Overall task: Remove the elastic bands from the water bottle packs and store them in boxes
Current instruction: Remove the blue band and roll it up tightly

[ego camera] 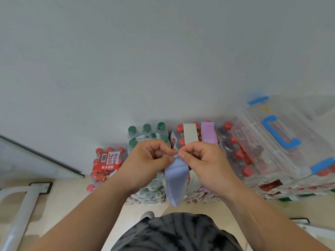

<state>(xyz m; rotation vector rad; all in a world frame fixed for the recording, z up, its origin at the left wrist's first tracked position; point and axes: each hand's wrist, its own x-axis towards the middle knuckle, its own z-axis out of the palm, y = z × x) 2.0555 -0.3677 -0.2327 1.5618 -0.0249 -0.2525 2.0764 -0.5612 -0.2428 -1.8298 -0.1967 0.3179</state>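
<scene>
The left hand (150, 156) and the right hand (201, 158) both pinch the top of a light blue flat elastic band (176, 180), already off the shrink-wrapped water bottle packs (107, 165); next it probably must go into the clear blue-latched plastic box (282, 134) at right.

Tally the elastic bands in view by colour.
Light blue band: 1, pinched at its top by the left hand and right hand
Cream band: 1, on the red-capped bottle pack
Purple band: 1, on the same pack
Total: 3
</scene>
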